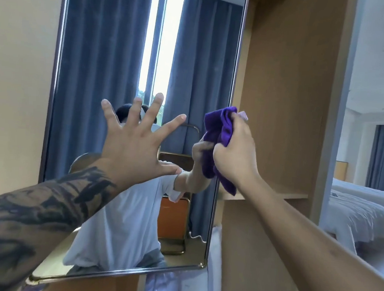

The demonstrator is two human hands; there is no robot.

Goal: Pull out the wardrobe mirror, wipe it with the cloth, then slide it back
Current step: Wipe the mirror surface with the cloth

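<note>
We are in the wiping step: the mirror [116, 49] stands pulled out to the left of the wooden wardrobe [287, 95], its glass facing us, so the first part of the task looks done. Our left hand [136, 141] is raised in front of the glass with all fingers spread wide and nothing in it; whether the palm actually touches the mirror we cannot tell. Our right hand [235, 155] has its fingers curled tight round the bunched purple cloth [218, 142], which sits at the mirror's right edge, about mid-height, close to or against the glass.

As we judge it, the next move calls for sweeping the cloth leftward across the pane and over the upper and lower areas, with the left hand steadying the panel so it does not swing or slide. Only after that would we push the mirror back into the wardrobe.
</note>
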